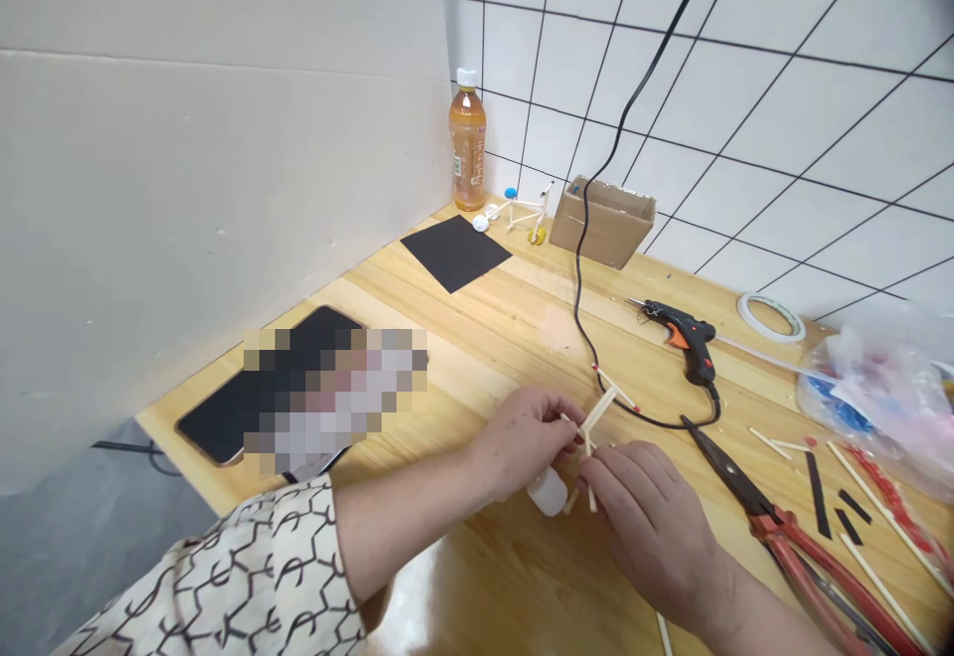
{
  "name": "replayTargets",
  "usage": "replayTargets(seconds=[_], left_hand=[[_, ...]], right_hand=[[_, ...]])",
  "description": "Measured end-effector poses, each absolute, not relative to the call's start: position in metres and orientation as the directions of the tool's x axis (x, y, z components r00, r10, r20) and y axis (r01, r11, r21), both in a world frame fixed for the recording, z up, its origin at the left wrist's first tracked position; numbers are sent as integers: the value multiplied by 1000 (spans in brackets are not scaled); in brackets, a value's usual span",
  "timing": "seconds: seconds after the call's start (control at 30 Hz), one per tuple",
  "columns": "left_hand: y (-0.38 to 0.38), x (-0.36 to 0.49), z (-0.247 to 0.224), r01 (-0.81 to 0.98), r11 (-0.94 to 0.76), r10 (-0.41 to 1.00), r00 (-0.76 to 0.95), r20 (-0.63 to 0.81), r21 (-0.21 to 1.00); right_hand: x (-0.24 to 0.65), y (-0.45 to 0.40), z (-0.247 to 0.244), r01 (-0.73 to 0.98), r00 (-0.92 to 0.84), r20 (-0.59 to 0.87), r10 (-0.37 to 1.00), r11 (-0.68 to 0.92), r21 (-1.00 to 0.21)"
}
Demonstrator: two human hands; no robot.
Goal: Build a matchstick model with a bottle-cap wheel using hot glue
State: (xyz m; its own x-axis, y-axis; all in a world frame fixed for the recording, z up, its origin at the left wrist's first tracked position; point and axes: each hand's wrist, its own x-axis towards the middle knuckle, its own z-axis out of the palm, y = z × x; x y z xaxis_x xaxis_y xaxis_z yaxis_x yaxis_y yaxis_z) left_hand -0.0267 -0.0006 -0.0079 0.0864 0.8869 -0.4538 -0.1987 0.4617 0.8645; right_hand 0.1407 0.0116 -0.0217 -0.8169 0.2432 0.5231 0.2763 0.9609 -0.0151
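My left hand [528, 442] pinches one side of a small frame of pale wooden sticks [599, 408], its thumb and fingers closed at a joint. From the right, my right hand [650, 517] grips the same frame lower down with thumb and forefinger. A crosspiece with red ends tops the frame. A whitish, rounded plastic piece [548, 494] sits just below my left fingers; whether it is joined to the sticks, I cannot tell. Beyond my right hand lie long-nosed pliers [775, 527] with red handles and a black glue gun [690, 343] with an orange trigger.
A black cord [585, 278] crosses the wooden table to the glue gun. Behind stand a drink bottle [468, 144], a small stick model [526, 211] and a cardboard box [603, 224]. Black paper [456, 253], a phone [224, 417], tape [771, 318], a plastic bag [879, 368] and loose sticks lie around.
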Motion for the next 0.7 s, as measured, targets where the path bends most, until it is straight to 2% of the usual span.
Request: replayTargets(seconds=[0.5,0.7], left_hand=[[-7,-24,-3,-191,461,885,36,-463,866],[-9,-23,-4,-118,436,900,40,-434,892]], right_hand=[[140,7,-22,257,-825,514,234,966,-27],[139,8,-21,248,-828,510,233,968,-39]])
